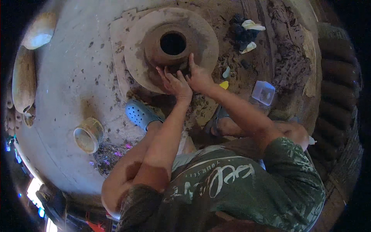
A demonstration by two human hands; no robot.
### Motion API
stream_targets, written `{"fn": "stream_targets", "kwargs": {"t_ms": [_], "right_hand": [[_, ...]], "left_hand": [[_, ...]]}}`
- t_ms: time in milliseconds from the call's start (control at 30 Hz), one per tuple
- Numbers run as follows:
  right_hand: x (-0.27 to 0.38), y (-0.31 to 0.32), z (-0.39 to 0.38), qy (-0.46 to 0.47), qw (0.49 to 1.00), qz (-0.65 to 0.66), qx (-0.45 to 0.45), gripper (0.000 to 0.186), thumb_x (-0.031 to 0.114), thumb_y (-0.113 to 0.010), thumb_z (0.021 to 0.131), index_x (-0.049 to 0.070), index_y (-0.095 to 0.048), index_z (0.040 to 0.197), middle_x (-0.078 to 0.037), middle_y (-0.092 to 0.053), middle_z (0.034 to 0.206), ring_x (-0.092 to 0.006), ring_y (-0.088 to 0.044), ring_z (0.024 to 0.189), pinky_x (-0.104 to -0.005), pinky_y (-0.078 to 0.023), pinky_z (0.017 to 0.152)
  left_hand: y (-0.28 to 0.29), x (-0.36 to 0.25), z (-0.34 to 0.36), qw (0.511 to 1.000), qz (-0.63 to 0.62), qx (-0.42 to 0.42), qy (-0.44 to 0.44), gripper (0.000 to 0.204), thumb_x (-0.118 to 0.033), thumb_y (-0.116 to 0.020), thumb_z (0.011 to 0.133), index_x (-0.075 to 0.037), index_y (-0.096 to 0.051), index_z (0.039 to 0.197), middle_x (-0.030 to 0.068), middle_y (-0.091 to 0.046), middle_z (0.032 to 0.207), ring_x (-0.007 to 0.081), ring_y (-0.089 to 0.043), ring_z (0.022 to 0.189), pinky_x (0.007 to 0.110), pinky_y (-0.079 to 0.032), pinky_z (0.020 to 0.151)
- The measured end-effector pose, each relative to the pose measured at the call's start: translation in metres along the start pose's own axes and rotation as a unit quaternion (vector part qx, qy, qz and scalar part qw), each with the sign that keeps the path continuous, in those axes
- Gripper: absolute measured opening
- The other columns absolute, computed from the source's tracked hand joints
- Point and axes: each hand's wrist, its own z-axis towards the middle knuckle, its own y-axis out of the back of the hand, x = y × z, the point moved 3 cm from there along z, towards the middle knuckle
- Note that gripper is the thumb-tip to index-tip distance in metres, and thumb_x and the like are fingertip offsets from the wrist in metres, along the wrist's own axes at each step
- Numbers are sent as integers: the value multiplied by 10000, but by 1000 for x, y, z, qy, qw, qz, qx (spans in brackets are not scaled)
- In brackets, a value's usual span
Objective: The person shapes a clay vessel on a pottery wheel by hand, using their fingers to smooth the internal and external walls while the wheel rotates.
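A brown clay pot (154, 54) with a round, dark mouth stands upright on a broad round wheel (135, 42), up ahead of me. My left hand (176, 84) is at the near side of the pot, its fingers spread and their tips at the wall below the rim. Just to the right, my right hand (199, 78) rests against the pot's near right side. One of its digits points up along the wall, while its other fingers are partly hidden. The two hands nearly meet at the wrists, and neither grips anything.
Right of the wheel lie a dark clump (237, 33) with pale pieces, a yellow scrap (224, 84) and a clear plastic tub (263, 92). Wet clay (290, 50) lies farther right. A tub (88, 135) stands left of my blue clog (140, 114). Large clay vessels (24, 79) line the far left.
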Motion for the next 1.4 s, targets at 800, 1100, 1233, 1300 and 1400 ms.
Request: {"fn": "stream_targets", "kwargs": {"t_ms": [800,1100,1233,1300,1400], "right_hand": [[-60,98,44,103,947,-289,92,993,107,-603,899,420,-50,1661,-181,-699,908,-389,-696,706,-479,-552,596],[-28,65,-9,87,958,-234,142,975,131,-631,884,370,-104,1669,-201,-656,1133,-362,-725,866,-488,-577,657],[-11,12,-40,217,952,-188,109,800,173,-644,886,237,-302,1607,-189,-660,1104,-373,-714,906,-494,-582,707],[7,-4,-57,200,972,-104,59,658,217,-664,879,173,-479,1509,-166,-670,1098,-369,-704,934,-500,-586,738],[4,-12,-63,181,983,-12,-25,546,247,-653,899,135,-574,1428,-175,-655,1121,-392,-692,946,-503,-582,783]], "left_hand": [[5,2,-4,995,73,22,-57,625,-153,-597,1003,87,-338,1518,280,-152,1684,469,-241,1525,526,-280,1216],[7,3,-3,997,50,29,-47,594,-163,-583,1016,92,-359,1504,297,-142,1678,454,-216,1541,520,-262,1232],[9,10,0,997,-43,57,-43,587,-278,-518,1065,90,-370,1499,276,-148,1684,434,-257,1525,499,-265,1230],[14,21,4,994,-65,69,-56,594,-327,-484,1082,95,-378,1486,266,-163,1684,429,-280,1513,487,-269,1227],[31,30,21,992,-42,87,-80,602,-370,-464,1089,106,-401,1453,263,-238,1655,428,-334,1475,474,-294,1205]]}}
